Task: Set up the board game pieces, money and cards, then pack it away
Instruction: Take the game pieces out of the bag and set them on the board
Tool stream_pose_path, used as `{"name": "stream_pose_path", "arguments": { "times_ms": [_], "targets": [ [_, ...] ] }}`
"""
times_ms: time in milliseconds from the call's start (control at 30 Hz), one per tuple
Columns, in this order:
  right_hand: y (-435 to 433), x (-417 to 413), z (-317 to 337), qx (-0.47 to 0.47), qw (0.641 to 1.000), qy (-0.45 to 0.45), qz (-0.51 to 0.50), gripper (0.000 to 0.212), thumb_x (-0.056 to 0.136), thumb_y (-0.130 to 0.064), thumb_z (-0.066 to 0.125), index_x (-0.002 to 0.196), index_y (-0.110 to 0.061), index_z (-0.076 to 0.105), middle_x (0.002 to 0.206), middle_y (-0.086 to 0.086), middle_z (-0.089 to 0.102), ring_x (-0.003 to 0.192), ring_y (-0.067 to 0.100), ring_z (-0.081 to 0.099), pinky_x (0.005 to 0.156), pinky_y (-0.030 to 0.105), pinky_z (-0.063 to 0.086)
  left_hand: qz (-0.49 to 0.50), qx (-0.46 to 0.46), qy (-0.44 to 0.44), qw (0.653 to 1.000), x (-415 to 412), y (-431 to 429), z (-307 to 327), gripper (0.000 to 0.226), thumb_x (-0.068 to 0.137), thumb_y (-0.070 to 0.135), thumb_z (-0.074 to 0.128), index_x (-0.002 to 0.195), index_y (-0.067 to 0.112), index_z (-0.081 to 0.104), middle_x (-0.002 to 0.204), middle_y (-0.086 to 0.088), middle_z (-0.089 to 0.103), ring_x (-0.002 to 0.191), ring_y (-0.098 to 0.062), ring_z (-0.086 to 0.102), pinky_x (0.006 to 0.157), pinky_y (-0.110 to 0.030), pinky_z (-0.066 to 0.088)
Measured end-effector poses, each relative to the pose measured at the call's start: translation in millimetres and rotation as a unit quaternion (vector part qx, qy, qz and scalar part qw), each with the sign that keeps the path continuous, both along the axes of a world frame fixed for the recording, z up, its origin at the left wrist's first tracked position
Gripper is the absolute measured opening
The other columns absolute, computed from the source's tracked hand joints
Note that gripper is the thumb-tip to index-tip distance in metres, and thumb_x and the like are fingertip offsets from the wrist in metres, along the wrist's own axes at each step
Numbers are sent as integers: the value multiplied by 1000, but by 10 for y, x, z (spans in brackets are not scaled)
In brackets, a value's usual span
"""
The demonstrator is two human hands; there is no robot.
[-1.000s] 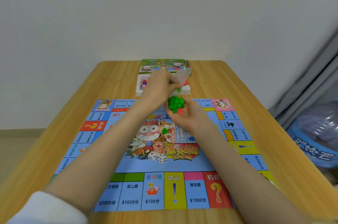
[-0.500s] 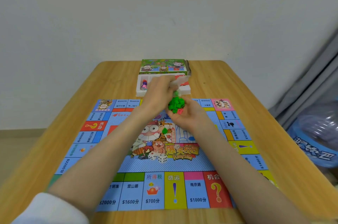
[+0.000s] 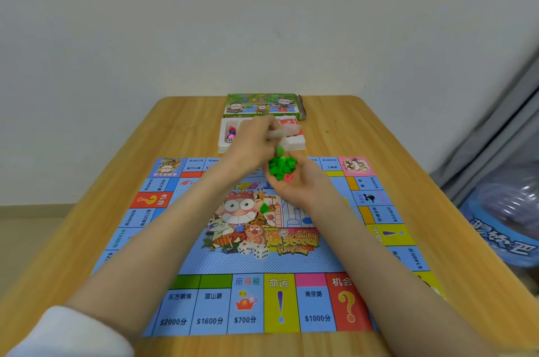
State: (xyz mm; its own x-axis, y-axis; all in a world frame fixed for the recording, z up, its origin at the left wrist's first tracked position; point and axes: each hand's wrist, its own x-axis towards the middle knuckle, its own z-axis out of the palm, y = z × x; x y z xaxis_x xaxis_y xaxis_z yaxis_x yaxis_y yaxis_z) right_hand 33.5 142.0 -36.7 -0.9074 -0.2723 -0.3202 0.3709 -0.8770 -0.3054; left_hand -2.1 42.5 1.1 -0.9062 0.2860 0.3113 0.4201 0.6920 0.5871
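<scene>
Above the far edge of the colourful printed paper game board point(image 3: 262, 263), the left hand point(image 3: 250, 140) pinches a small clear plastic bag point(image 3: 284, 132), which looks tipped mouth-down. Just below it, the right hand point(image 3: 294, 184) lies palm up, its fingers cupped round a heap of tiny green plastic houses point(image 3: 281, 167) with one small red plastic piece point(image 3: 288, 177) at the heap's near edge. One green piece point(image 3: 280, 150) is in the air between the bag and the heap. A stray green house point(image 3: 264, 207) lies on the board's centre artwork, just nearer than the cupped hand.

These pieces are probably very light, hard and smooth. They should roll and bounce easily, and a loose heap will likely spill through any gap between the fingers. They are best carried in a deep cupped palm or picked up singly by fingertip pinch across two flat sides. The bag is thin and limp, so it gives no support and is best gripped by its closed end.

Beyond the board's far edge, on the wooden desk point(image 3: 408, 152), sits a white moulded tray point(image 3: 223, 140) with some coloured tokens in it. A green illustrated cardboard box lid point(image 3: 259, 105) lies behind the tray.
</scene>
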Motion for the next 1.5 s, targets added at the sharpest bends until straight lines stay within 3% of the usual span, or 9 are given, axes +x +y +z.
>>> {"name": "stream_pose_path", "arguments": {
  "times_ms": [233,567,767,967,1100,1200,1333,1433,1500],
  "targets": [
    [11,-34,-41,12,1000,0,1,20,97,-10,43,103,1,59,97,17,62,90,25,60,76,35,54,-7,16,-48,999,-39,-51,-30,15,84,13,69,94,10,59,98,-4,63,93,-17,59,72,-24,47],
    [-4,-8,6,-6,1000,-20,-1,17,95,-6,46,97,3,60,89,19,61,85,26,59,78,38,55,37,151,-27,988,-39,-41,-38,18,74,6,75,80,12,59,84,-9,65,82,-23,63,68,-35,52],
    [39,-1,0,-31,998,-49,-11,28,100,-16,42,103,7,59,92,19,60,89,27,58,86,39,50,60,347,-164,922,-203,-452,144,16,84,-1,67,96,2,57,70,-7,60,46,-7,58,48,-19,51],
    [31,18,-3,-8,999,-43,-3,30,100,-16,42,102,8,59,100,24,57,90,30,57,83,40,50,240,246,-202,917,-567,-1104,-156,14,90,2,58,87,10,47,66,-8,47,55,-18,44,45,-23,41],
    [18,20,-2,7,999,-47,-3,32,101,-18,41,101,8,60,97,24,59,88,30,58,79,40,53,262,193,-207,922,-663,-1191,-300,18,90,8,59,104,8,49,67,-7,52,55,-17,46,45,-25,34],
    [37,23,8,1,999,-53,-4,32,101,-18,42,101,9,59,98,24,59,90,31,58,83,41,51,243,169,-209,932,-688,-1141,-308,49,90,23,63,130,4,43,99,-14,63,83,-25,60,64,-29,45],
    [64,22,27,-9,998,-63,-12,31,100,-16,43,95,9,60,91,24,60,88,32,58,85,42,47,227,81,-120,963,-662,-1046,-267,63,94,28,58,146,8,30,146,-15,40,130,-32,43,99,-40,38],
    [77,12,23,-17,997,-68,-14,30,99,-15,44,92,10,60,87,25,61,89,32,58,85,42,48,144,46,-8,988,-463,-908,-175,29,94,18,57,121,7,55,118,-11,59,100,-22,56,77,-19,44],
    [90,0,17,-21,997,-68,-16,30,99,-15,44,95,10,60,90,25,61,89,31,58,85,41,48,0,-16,-43,999,-228,-792,-116,5,92,13,59,93,13,63,90,1,62,79,-12,56,64,-10,43]
  ]
}}
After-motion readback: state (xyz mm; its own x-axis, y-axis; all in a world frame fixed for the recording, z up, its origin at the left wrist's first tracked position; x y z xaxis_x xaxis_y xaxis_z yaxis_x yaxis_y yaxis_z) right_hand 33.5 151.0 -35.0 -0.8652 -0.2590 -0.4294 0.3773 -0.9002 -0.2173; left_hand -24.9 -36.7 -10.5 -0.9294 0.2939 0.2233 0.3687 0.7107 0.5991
